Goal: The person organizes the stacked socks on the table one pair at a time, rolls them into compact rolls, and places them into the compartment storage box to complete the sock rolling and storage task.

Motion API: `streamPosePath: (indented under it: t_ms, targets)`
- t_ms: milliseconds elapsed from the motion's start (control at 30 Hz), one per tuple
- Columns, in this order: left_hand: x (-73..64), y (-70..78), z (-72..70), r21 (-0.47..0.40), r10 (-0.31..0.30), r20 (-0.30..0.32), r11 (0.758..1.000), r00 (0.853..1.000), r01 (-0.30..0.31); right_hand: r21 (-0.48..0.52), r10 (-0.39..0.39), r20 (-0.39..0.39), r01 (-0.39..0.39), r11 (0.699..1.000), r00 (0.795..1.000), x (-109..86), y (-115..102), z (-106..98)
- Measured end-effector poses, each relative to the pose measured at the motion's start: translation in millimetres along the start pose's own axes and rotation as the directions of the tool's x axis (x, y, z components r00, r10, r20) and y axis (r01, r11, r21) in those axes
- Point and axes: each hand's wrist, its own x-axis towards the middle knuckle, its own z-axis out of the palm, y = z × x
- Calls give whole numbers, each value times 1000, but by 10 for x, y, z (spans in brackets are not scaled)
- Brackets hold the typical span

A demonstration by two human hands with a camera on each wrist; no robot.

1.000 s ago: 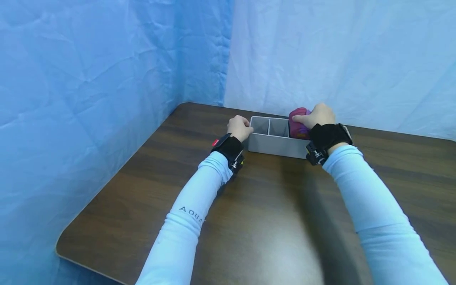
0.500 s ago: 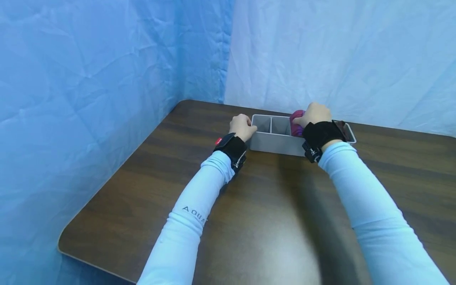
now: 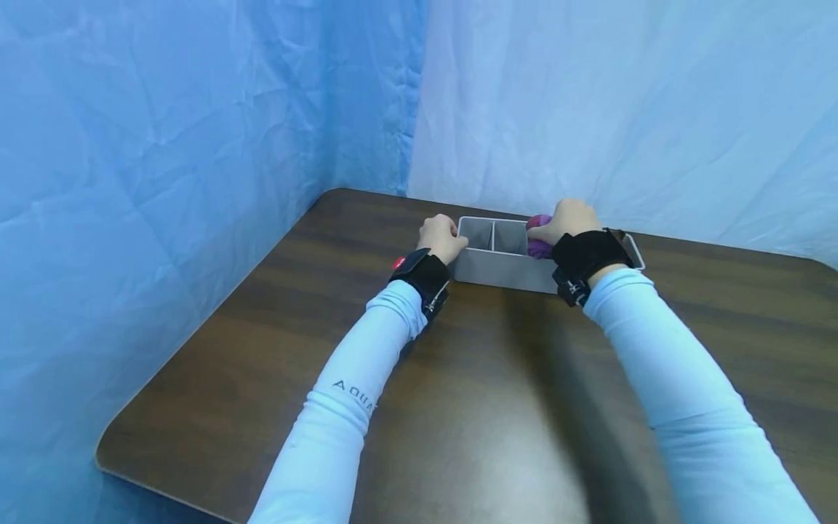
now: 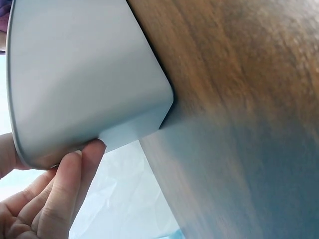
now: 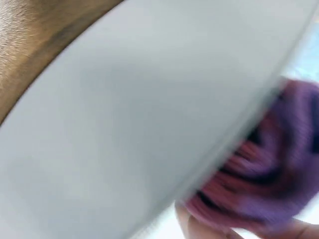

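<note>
A long grey divided box (image 3: 504, 270) stands near the table's far edge. My left hand (image 3: 440, 238) grips its left end, with fingertips (image 4: 92, 147) against the outside of the end wall in the left wrist view. In the box, right of two bare compartments, sits a purple and dark-red bundle of yarn (image 3: 540, 248), partly above the rim. My right hand (image 3: 567, 220) holds the yarn from above, thumb on its left side. Looped strands of the yarn (image 5: 269, 164) show blurred in the right wrist view, beside the box wall. My right hand and wrist strap hide much of the box's right half.
The brown wood-grain table (image 3: 419, 407) has a rounded left corner. Blue sheeting (image 3: 196, 160) hangs along its left side, and paler sheeting (image 3: 609, 102) hangs close behind the box.
My right hand has shifted a little left and down, and the yarn sits lower in the box. More of the box's right end shows. My left hand keeps its grip.
</note>
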Motion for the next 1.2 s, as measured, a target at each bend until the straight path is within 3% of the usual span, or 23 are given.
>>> streamPosePath:
  t_ms: [167, 333, 500, 767, 867, 1100, 1200]
  targets:
    - [77, -67, 19, 25, -12, -15, 1000, 1000, 12, 28, -65, 104, 62, 998, 993, 45, -40, -77]
    - [141, -134, 61, 26, -21, -2, 999, 1000, 21, 118, -12, 181, -10, 993, 983, 32, -57, -175]
    - [181, -187, 90, 6, -16, -13, 1000, 1000, 16, 175, 62, 129, -84, 981, 990, 1, -33, -138]
    - [56, -99, -95, -9, -4, -23, 1000, 1000, 4, 69, 36, 61, -40, 997, 998, 17, -168, -114]
    - [37, -85, -117, -11, 1, -15, 1000, 1000, -1, 48, 55, 41, -57, 997, 998, 24, -189, -96]
    - [133, -116, -64, 15, -3, -16, 1000, 1000, 3, 48, 85, 29, -86, 995, 996, 40, -190, -18]
    - [190, -164, -18, 9, 23, -25, 1000, 999, -23, 22, 76, 21, -76, 997, 997, 42, -194, 16]
